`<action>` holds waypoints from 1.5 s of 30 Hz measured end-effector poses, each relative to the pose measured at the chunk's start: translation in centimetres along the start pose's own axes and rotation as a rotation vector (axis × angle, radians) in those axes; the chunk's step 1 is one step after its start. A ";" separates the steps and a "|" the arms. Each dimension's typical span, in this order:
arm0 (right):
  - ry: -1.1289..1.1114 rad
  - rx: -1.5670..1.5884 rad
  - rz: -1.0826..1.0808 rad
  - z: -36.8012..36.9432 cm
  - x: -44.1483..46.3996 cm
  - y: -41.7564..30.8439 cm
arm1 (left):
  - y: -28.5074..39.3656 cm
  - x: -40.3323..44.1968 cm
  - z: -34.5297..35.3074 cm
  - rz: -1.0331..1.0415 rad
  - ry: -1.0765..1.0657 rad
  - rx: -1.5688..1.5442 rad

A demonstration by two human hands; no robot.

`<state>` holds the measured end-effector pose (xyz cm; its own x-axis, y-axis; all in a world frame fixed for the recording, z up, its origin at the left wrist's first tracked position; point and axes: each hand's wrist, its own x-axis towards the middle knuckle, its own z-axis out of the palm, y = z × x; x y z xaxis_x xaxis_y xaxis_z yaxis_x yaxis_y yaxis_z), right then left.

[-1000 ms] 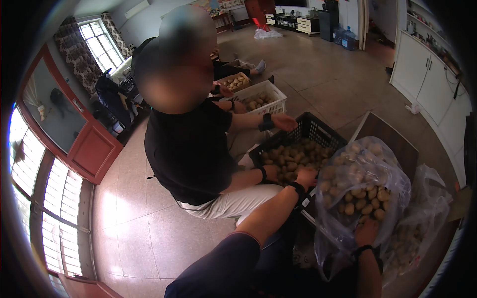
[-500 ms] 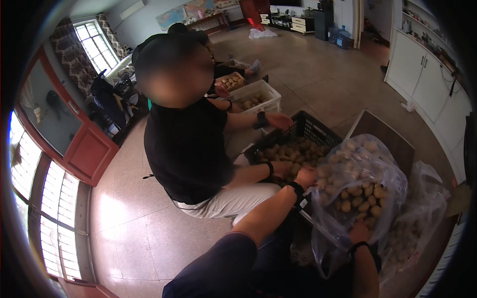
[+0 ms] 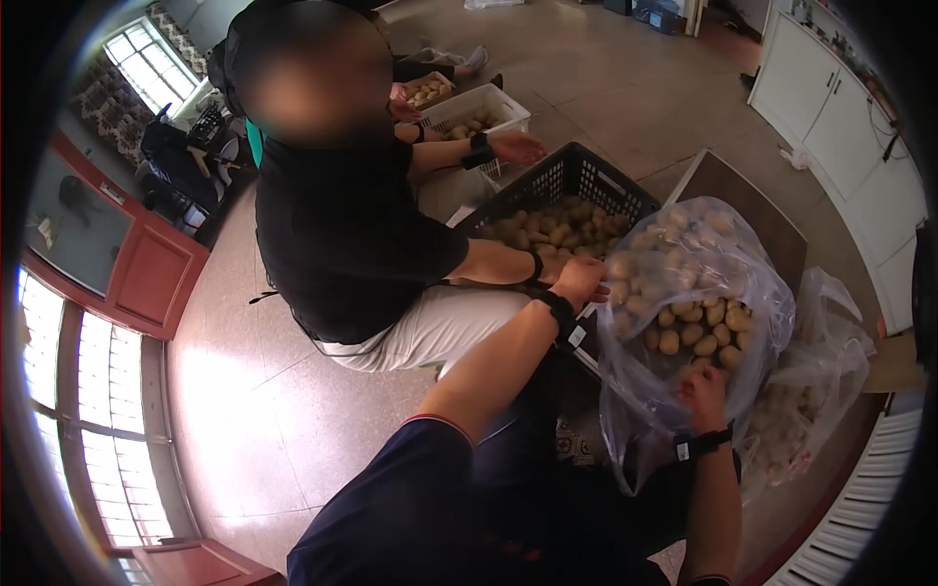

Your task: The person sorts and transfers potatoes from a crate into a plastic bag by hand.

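Plastic bag (image 3: 772,303): its mouth gapes towards you, potatoes (image 3: 705,327) bare in the opening, more showing through the film beyond.
Reach: those bare potatoes lie just ahead of your right hand (image 3: 702,391) and to the right of your left hand (image 3: 583,281); the right is nearer.
Long axis: they look roundish, with no shared direction you can make out.
Right hand: fingers bent, partly open, at the near side of the mouth; you cannot tell if they hold anything.
Left hand: fingers part-curled at the bag's left edge, beside the black crate (image 3: 625,190); you cannot tell whether they grip film or a potato.
Black crate: potatoes heaped inside; a co-worker's raised hand (image 3: 516,146) is open near its far-left side, their lower hand (image 3: 553,266) close to your left.
White crate (image 3: 518,125): farther off, some potatoes inside.
Second bag (image 3: 831,332): right of the first, potatoes visible through it.
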<state>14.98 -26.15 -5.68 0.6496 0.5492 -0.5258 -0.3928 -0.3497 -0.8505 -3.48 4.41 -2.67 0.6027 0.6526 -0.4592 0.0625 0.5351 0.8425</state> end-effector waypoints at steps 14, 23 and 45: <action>-0.331 0.292 -0.105 12.8 -1.4 -7.7 | 0.9 -2.3 4.3 -0.241 -0.606 0.151; 0.152 -0.471 -0.594 8.8 1.4 -3.0 | 0.9 -0.1 1.1 -0.205 -0.474 0.021; 0.318 -1.217 -0.410 1.0 5.1 0.4 | -1.2 4.2 -8.9 0.441 0.104 1.495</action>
<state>17.53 -22.72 -8.70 0.7692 0.6355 -0.0674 0.5906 -0.7472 -0.3049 -8.11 11.36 -8.12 0.7343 0.6748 -0.0731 0.6446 -0.6596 0.3866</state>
